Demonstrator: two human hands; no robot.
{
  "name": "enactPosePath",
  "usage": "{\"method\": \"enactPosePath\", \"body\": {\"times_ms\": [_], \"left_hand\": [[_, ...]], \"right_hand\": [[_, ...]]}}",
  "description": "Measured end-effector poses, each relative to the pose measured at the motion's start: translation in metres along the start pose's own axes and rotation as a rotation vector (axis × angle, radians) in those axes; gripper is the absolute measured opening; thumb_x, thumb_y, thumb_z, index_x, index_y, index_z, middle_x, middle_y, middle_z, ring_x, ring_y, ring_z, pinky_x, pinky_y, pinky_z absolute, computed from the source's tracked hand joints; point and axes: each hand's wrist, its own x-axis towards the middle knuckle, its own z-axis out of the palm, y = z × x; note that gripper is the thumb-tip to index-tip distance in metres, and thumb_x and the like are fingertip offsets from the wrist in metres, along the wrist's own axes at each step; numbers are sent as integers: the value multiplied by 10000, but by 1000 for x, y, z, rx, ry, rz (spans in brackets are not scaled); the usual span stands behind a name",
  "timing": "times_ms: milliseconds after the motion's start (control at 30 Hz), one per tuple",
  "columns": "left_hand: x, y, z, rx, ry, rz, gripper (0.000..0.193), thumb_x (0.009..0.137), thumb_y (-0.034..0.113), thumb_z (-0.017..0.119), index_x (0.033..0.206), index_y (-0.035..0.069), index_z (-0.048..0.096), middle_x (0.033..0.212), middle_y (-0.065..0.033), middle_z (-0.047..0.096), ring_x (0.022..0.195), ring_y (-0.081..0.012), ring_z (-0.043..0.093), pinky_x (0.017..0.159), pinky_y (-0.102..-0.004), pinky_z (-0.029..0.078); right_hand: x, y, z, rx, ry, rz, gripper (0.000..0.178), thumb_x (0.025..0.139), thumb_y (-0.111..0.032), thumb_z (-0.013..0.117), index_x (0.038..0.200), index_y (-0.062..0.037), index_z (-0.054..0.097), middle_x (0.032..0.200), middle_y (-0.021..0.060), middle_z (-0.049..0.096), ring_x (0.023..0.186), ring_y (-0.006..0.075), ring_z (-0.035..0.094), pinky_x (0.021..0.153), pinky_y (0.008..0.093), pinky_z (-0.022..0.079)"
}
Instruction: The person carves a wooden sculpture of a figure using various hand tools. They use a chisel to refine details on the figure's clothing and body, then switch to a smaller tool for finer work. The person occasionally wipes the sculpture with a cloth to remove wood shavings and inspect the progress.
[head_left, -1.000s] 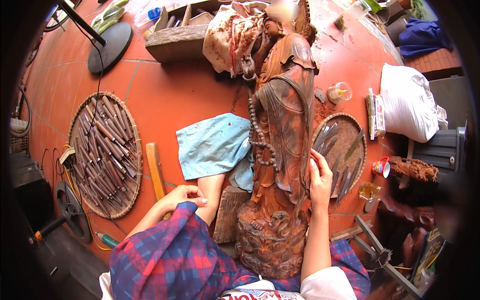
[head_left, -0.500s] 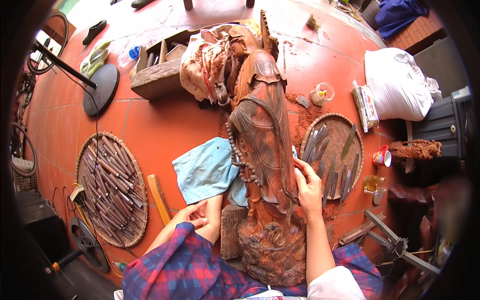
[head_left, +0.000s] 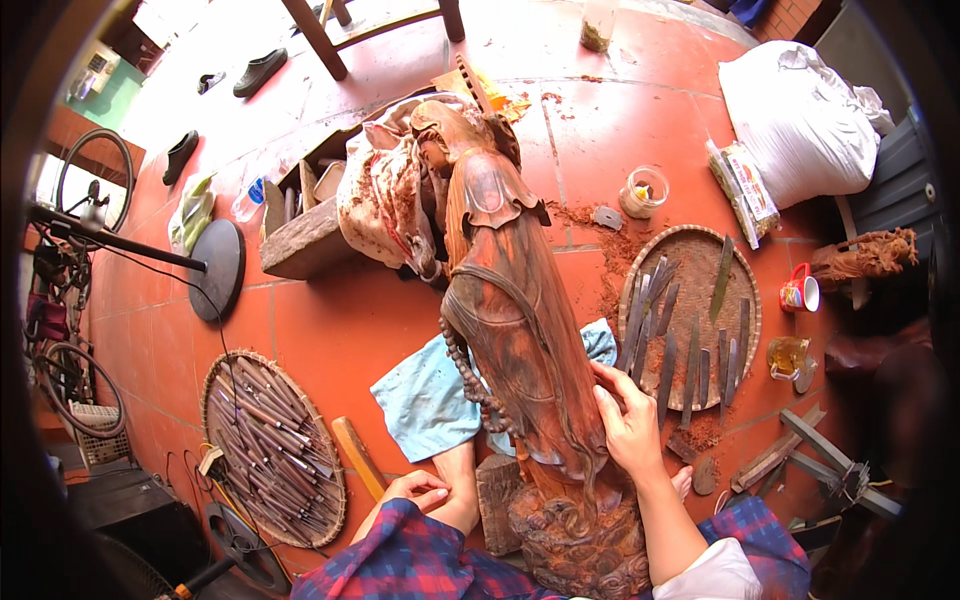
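A carved wooden statue of a robed figure with a string of beads leans back between my legs, its rocky base near my lap. My right hand grips the lower robe's right edge, with the thumb on its near face and the fingers along its side, partly hidden. Across my bare lower leg rests my left hand, loosely open and holding nothing. A light-blue cloth lies beneath the statue's lower part. The statue's upper back is propped against a stained cloth bundle.
On the left sits a round woven tray of chisel-like tools, beside a wooden mallet. Flat files lie in another woven tray at right. Farther right are a red-handled mug, a glass mug and a white sack.
The view has tilted up and leftward, bringing a chair's legs and more shoes into sight. Both hands keep nearly the same places, the right one still at the statue's side.
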Motion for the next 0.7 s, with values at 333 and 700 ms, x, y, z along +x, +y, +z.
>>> {"method": "enactPosePath", "body": {"times_ms": [333,700], "left_hand": [[53,88,-42,223,-51,117,245,913,230,707,1079,50,712,1022,-74,694,940,-153,655,853,-313,524],[105,122,-50,240,-134,126,194,909,184,716,1034,38,685,976,-32,672,928,-125,626,844,-287,504]], "right_hand": [[1,-1,-3,-29,-14,8,319,912,-32,600,1215,68,610,1165,212,673,1089,278,662,916,350,519],[4,-7,-5,18,-9,91,331,888,-19,614,1202,84,613,1191,231,656,1118,291,648,952,360,506]]}}
